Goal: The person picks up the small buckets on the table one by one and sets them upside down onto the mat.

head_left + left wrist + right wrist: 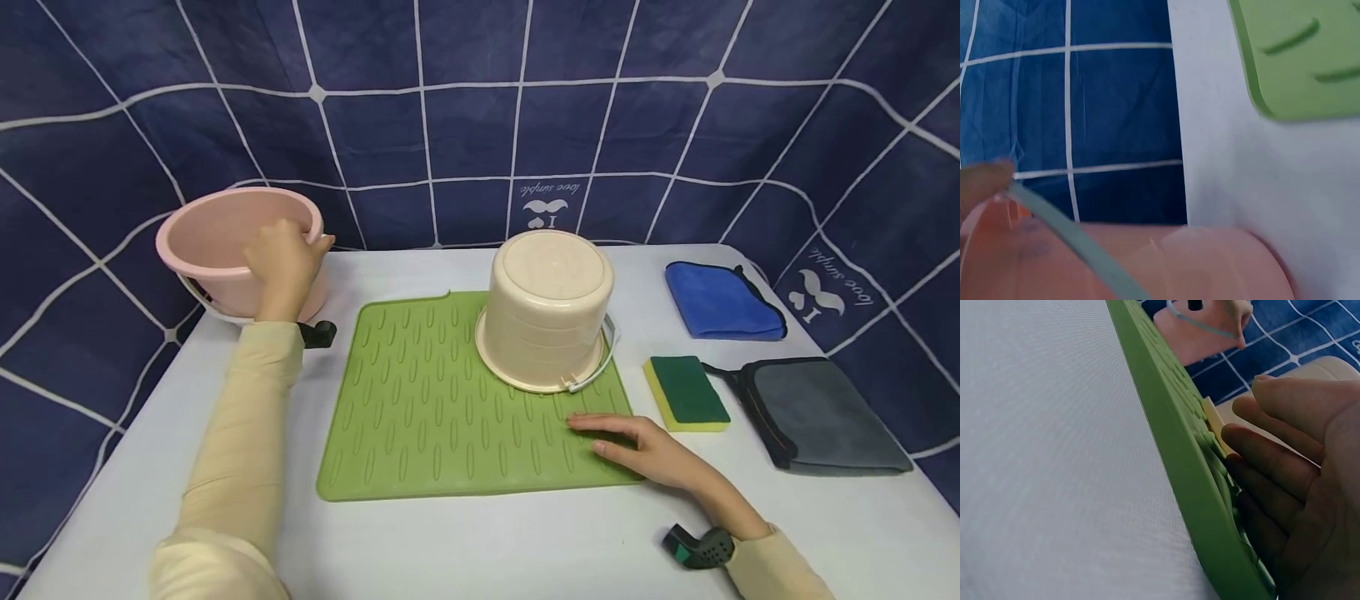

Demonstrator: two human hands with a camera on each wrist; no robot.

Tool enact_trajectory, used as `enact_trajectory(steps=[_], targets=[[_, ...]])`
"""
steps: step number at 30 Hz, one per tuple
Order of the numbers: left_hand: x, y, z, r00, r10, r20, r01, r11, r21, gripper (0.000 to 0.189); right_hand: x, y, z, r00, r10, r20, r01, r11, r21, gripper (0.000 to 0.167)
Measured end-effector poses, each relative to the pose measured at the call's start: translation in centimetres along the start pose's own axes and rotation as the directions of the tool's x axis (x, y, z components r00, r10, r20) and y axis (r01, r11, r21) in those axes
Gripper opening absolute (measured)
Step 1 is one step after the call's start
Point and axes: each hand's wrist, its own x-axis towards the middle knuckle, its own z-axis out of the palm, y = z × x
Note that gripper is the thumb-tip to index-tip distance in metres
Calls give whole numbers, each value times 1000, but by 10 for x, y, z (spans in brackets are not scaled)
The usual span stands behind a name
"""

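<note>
My left hand (283, 262) grips the near right rim of a pink bucket (201, 229) at the table's back left, its fingers over the edge and partly hidden inside. The bucket is mouth up, its pale handle (1088, 247) lying along the outer wall. Upside down on a green ridged mat (450, 425) stands a cream bucket (543, 312), its handle (604, 357) hanging at the right. My right hand (652, 450) rests at the mat's front right with fingers extended, holding nothing; the right wrist view shows its bare palm.
A yellow and green sponge (686, 396) lies right of the mat. Farther right are a folded blue cloth (720, 302) and a grey cloth (828, 417) with a dark edge. Dark blue checked fabric (480, 133) hangs behind and beside the white table (480, 546).
</note>
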Motion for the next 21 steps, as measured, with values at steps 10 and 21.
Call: enact_trajectory(steps=[10, 21], targets=[[-17, -10, -1, 985, 65, -162, -86, 988, -127, 33, 1, 1, -2, 1000, -8, 2, 8, 1000, -19, 35], [-36, -22, -41, 972, -63, -225, -39, 904, -426, 26, -1, 0, -3, 1000, -10, 8, 10, 1000, -15, 35]])
